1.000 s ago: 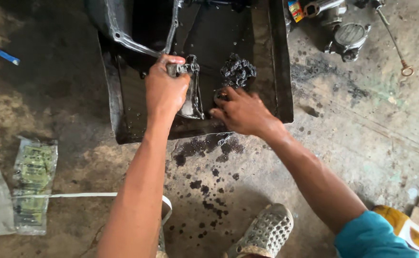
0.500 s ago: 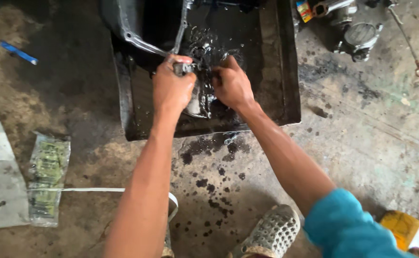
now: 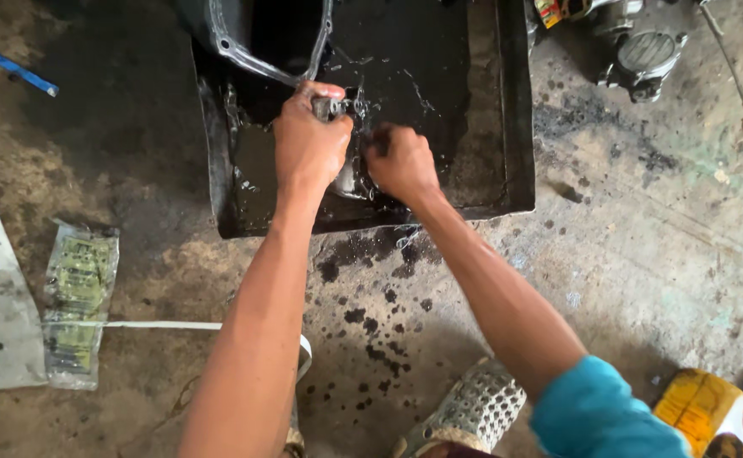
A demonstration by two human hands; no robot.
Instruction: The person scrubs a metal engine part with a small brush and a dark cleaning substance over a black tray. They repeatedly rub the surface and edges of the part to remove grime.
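A black metal tray (image 3: 507,127) full of dark oily liquid sits on the concrete floor. My left hand (image 3: 308,144) grips a small grey metal part (image 3: 331,107) over the liquid. Right beside it, my right hand (image 3: 401,161) is closed on a dark scrubbing wad (image 3: 380,136) pressed against the same part. Liquid splashes around both hands. A curved silver engine cover (image 3: 244,47) leans in the tray's far left corner.
Oil drips stain the floor (image 3: 371,331) in front of the tray. A blue tool (image 3: 22,74) lies far left, flat plastic packets (image 3: 75,297) at left. An engine part (image 3: 643,55) and a thin rod (image 3: 732,72) lie top right. My sandal (image 3: 473,411) is below.
My right hand left the dark wad's spot at the tray's middle and came left against the part in my left hand. The view shifted slightly.
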